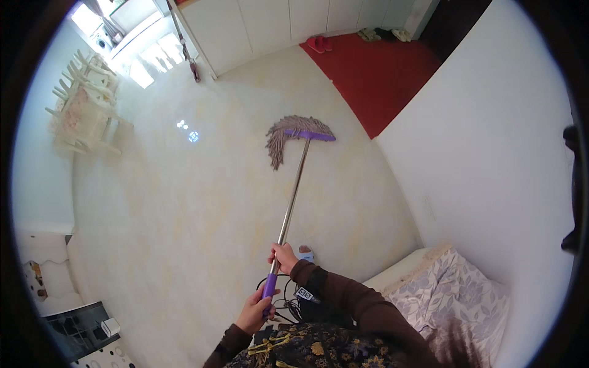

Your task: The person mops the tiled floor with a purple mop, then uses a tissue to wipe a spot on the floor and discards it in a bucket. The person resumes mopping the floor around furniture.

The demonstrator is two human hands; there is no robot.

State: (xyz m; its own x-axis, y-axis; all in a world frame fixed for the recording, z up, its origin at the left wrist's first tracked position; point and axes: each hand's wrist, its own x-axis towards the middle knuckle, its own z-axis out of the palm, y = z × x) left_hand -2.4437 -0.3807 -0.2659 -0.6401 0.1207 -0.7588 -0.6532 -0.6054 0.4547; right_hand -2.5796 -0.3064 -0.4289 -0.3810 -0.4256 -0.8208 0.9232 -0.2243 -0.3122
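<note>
A string mop (294,126) with grey-brown strands and a purple head bar lies on the pale tiled floor, its strands bent round to the left. Its metal pole runs down towards me and ends in a purple grip (270,286). My left hand (255,309) is closed round the purple grip near the pole's end. Higher up, my right hand (283,257) holds the bare metal part of the pole. Just beyond my right forearm, a foot in a light blue slipper (305,254) shows on the floor. Black cables hang in loops by my waist.
A red mat (372,78) with shoes along its far edge lies at the upper right, beside a white wall (469,138). White cabinets (276,23) line the far side. Stacked pale chairs (87,110) stand left. A flower-patterned cover (451,294) drapes a seat at lower right.
</note>
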